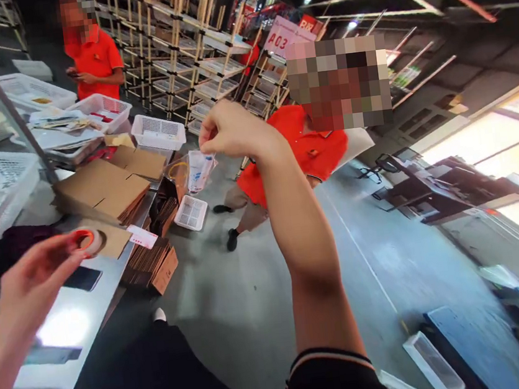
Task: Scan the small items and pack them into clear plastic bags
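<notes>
One roll of tape (98,239) with an orange core is grasped in the left hand (26,286), pinched between thumb and fingers above the near side of the table (97,306). The right hand (236,128) is raised well apart from it, the arm stretched forward, with thumb and fingertips drawn together; whether anything thin lies between them cannot be made out. A clear printed bag (199,171) shows just below those fingertips; I cannot tell whether it hangs from them or sits behind.

Near the roll, a flat piece of cardboard (113,241) lies on the table with a white-and-red card (143,236) at its edge, and a dark phone (86,278) lies below the left hand. Beyond is a stack of folded brown cartons (99,188), then white baskets (159,132) along the far side, some holding papers and packets. More flattened cartons (149,269) stand on edge beside the table, near a small white basket (191,213).

Farther out, a person in an orange-red shirt (315,150) stands past the right arm, another person (102,65) stands behind the baskets, and tall racks (168,49) rise at the back near a sign reading A03 (280,37).
</notes>
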The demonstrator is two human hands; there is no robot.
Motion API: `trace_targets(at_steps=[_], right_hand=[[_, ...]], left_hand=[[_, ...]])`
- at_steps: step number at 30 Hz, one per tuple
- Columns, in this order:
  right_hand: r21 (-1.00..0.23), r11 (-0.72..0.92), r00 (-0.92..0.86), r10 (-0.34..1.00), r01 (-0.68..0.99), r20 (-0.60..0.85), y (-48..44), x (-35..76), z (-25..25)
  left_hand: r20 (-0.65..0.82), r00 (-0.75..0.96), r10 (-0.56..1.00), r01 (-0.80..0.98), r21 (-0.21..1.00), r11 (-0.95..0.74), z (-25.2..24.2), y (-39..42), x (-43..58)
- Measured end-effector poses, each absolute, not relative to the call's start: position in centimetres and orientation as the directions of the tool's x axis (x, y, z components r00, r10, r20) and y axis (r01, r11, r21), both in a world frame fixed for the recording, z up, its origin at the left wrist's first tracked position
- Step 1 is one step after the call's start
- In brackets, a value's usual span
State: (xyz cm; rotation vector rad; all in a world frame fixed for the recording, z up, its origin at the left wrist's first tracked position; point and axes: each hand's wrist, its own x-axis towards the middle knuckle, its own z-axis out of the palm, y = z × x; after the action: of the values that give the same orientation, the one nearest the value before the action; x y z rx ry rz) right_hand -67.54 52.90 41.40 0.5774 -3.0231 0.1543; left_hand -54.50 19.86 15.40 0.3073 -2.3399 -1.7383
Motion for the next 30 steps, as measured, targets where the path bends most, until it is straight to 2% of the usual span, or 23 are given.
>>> trace_targets(at_steps=[2, 5, 7, 9, 12, 15, 18, 21, 23, 26, 30], right_hand=[[-0.120, 0.886, -0.894, -0.446, -0.448, 0.048, 50.1, -66.1, 40.2], [-0.203, 0.805, -0.823, -0.569, -0.558, 0.005, 45.6, -64.0, 38.3], [-0.291, 0.729, -0.765, -0.644, -0.620, 0.015, 42.5, -62.8, 37.1], [-0.363, 0.646, -0.705, -0.708, -0.672, 0.046, 39.6, -61.7, 36.0], [-0.411, 0.542, -0.622, -0.779, -0.733, 0.080, 35.9, -60.4, 35.1], [-0.458, 0.470, -0.568, -0.817, -0.755, 0.097, 33.3, -59.3, 34.8], [-0.592, 0.361, -0.554, -0.813, -0.720, 0.178, 32.1, -59.0, 34.4], [-0.769, 0.189, -0.611, -0.730, -0.610, 0.306, 31.8, -59.6, 32.8], [-0.859, 0.074, -0.667, -0.665, -0.507, 0.336, 31.8, -60.3, 31.2], [-0.922, -0.035, -0.714, -0.621, -0.385, 0.322, 31.2, -61.1, 28.4], [-0.925, -0.104, -0.721, -0.597, -0.367, 0.353, 29.0, -61.1, 25.2]], left_hand=[[0.240, -0.941, -0.237, 0.187, 0.957, 0.223, 19.3, 19.0, -55.5], [0.480, -0.873, -0.082, 0.421, 0.829, 0.368, 22.8, 18.1, -55.7], [0.509, -0.860, -0.018, 0.459, 0.790, 0.407, 24.2, 17.5, -55.2], [0.468, -0.884, 0.002, 0.427, 0.805, 0.412, 25.3, 16.7, -54.3], [0.432, -0.902, -0.001, 0.384, 0.803, 0.457, 26.5, 15.1, -52.6], [0.486, -0.874, -0.005, 0.426, 0.770, 0.475, 27.1, 13.2, -51.0], [0.552, -0.833, -0.020, 0.472, 0.730, 0.494, 27.3, 11.4, -50.1], [0.571, -0.820, -0.046, 0.473, 0.721, 0.507, 27.9, 9.9, -50.1], [0.566, -0.822, -0.061, 0.462, 0.726, 0.509, 28.6, 9.0, -50.5], [0.546, -0.833, -0.091, 0.424, 0.734, 0.531, 30.2, 7.9, -51.3], [0.540, -0.831, -0.133, 0.426, 0.772, 0.472, 32.5, 7.4, -51.9]])
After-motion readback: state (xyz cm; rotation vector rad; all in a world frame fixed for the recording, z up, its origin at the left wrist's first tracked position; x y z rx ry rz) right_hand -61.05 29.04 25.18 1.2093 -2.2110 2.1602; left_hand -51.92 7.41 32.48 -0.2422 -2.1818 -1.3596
